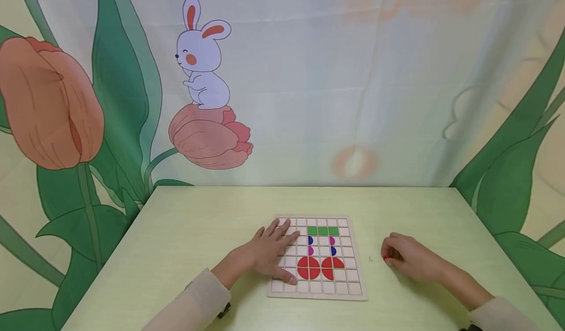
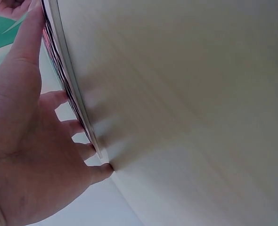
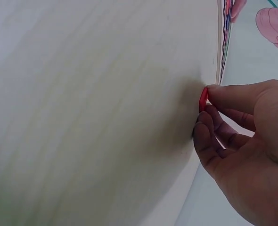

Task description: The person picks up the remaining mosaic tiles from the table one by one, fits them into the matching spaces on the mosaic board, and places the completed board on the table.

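Observation:
A square wooden grid board (image 1: 318, 290) lies on the table, slightly turned. My left hand (image 1: 270, 252) rests on its left part with spread, straight fingers; in the left wrist view the fingertips press along the board's edge (image 2: 73, 75). On the grid sit a row of green squares (image 1: 323, 231), small blue and magenta half-circles (image 1: 311, 251), a full red circle of quarter pieces (image 1: 308, 267) and a three-quarter red circle (image 1: 330, 266). Right of the board, my right hand (image 1: 408, 256) pinches a small red piece (image 3: 203, 99) between thumb and fingers, close to the tabletop. The fingers hide most of that piece.
The pale yellow-green table (image 1: 198, 213) extends around the board on all sides. Behind it hangs a cloth backdrop (image 1: 300, 100) printed with a rabbit and tulips. A tiny mark (image 1: 371, 259) shows on the tabletop between the board and my right hand.

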### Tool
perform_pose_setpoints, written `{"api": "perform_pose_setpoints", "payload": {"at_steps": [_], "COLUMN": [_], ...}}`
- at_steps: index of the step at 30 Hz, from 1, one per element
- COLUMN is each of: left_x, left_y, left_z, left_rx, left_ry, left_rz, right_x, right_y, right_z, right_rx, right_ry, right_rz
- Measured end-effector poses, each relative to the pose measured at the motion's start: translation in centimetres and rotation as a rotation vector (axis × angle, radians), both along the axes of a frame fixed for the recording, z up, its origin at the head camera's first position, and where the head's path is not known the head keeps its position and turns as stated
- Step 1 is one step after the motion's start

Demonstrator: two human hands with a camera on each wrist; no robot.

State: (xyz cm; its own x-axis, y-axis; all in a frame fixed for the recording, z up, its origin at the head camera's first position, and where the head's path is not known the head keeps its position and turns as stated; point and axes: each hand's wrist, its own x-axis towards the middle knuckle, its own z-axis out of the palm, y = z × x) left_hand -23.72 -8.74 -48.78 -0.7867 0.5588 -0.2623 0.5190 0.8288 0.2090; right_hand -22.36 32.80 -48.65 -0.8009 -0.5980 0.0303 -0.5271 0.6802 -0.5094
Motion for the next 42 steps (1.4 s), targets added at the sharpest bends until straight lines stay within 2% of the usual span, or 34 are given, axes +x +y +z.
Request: {"api": "perform_pose_setpoints", "payload": {"at_steps": [10, 15, 19, 22, 26, 33, 42], "left_x": [0.1, 0.0, 0.0, 0.0, 0.0, -0.1, 0.0], "left_y": [0.0, 0.0, -0.1, -0.1, -0.1, -0.1, -0.1], "left_z": [0.2, 0.2, 0.1, 0.0, -0.1, -0.3, -0.2], "left_rx": [0.004, 0.005, 0.003, 0.004, 0.009, 0.006, 0.008], "left_ry": [-0.001, -0.005, -0.004, -0.001, -0.003, 0.006, 0.001], "left_rz": [-0.003, -0.003, -0.005, -0.005, -0.004, -0.011, -0.004], "right_x": [-0.3, -0.5, -0.7, -0.7, -0.4, 0.0, 0.3], "right_y": [0.1, 0.4, 0.3, -0.5, -2.3, -5.8, -8.7], "right_z": [0.3, 0.4, 0.2, 0.2, 0.6, 1.2, 0.8], "right_rx": [-0.006, -0.087, -0.16, -0.195, -0.212, -0.23, -0.171], "right_ry": [-0.041, -0.121, -0.202, -0.229, -0.223, -0.17, -0.171], "right_rz": [-0.033, -0.025, -0.052, -0.078, -0.079, -0.002, 0.046]}}
